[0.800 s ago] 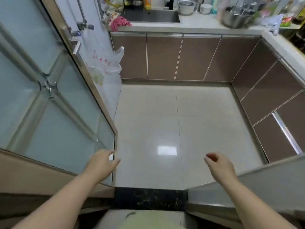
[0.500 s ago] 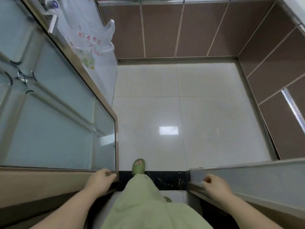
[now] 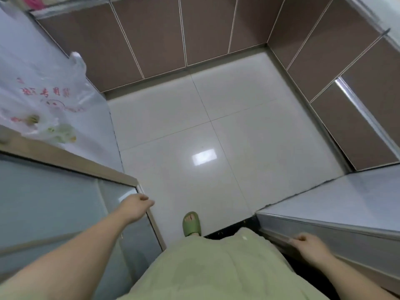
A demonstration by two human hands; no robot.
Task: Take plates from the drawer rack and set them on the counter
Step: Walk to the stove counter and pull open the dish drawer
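Two bare hands low in view: left hand (image 3: 136,207) loosely curled, empty, at glass door (image 3: 54,204) edge; right hand (image 3: 308,245) curled, fingers resting on metal frame (image 3: 324,223). One green slipper (image 3: 191,224) ahead. Open tiled floor (image 3: 205,131) beyond, walled by brown cabinets (image 3: 205,29). Plates unseen.

Single head-worn wide-angle view, looked steeply down over floor tiles (image 3: 216,131), cabinet fronts (image 3: 164,33) toward 12 o'clock, no second view

We record the counter (image 3: 385,9) as a pale edge at top right. Below it, a brown drawer front (image 3: 355,131) with a steel bar handle sits closed.
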